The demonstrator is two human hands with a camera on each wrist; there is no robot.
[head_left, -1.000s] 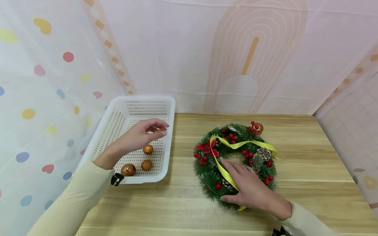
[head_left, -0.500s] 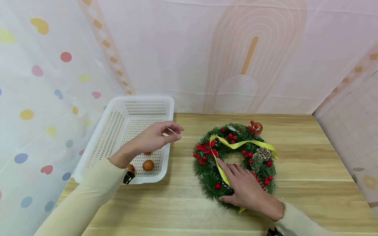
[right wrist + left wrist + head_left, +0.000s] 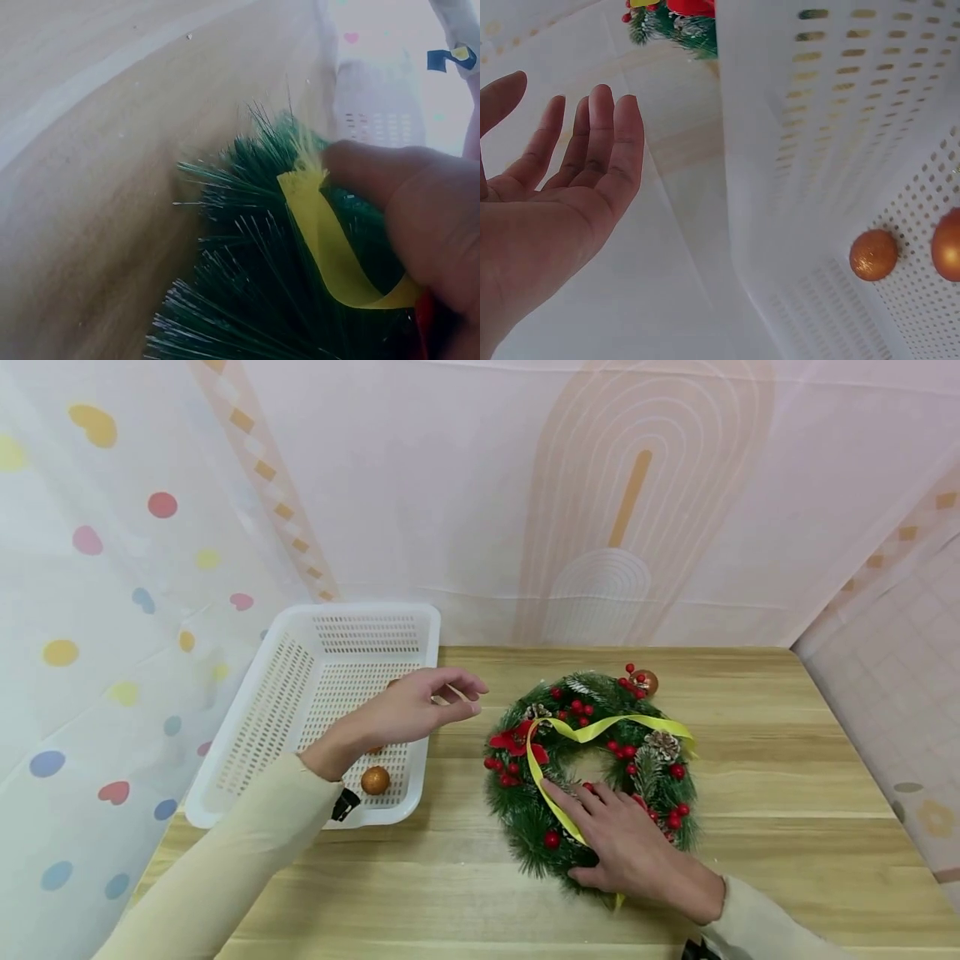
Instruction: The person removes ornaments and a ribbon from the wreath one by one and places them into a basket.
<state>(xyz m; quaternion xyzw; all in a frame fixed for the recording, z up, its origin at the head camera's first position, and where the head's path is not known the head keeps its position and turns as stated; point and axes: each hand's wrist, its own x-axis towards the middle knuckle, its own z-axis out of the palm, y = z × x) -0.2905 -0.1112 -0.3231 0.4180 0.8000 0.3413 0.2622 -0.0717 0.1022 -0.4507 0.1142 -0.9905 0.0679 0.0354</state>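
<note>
A green Christmas wreath point(image 3: 525, 822) with red berries, pinecones and a red flower point(image 3: 519, 739) lies on the table. A yellow ribbon point(image 3: 592, 729) loops loosely across it and passes under my right hand. That right hand point(image 3: 633, 843) holds the wreath's near side, fingers reaching over towards the centre hole and thumb by the outer edge. In the right wrist view the ribbon's frayed end point(image 3: 304, 180) shows beside the thumb. My left hand point(image 3: 420, 702), fingers loosely bent and holding nothing, hovers over the right rim of the white plastic basket point(image 3: 375, 618).
Copper-coloured balls lie in the basket, one of them a glittery ball point(image 3: 375, 781); others are partly hidden by the left arm. Another copper ball point(image 3: 647, 682) sits at the wreath's far right edge. A printed cloth backdrop point(image 3: 465, 510) stands behind the wooden table point(image 3: 765, 777).
My left hand has moved right, from inside the basket to over its right rim. The wreath has shifted slightly left under my right hand, and the ribbon's loop has changed shape a little.
</note>
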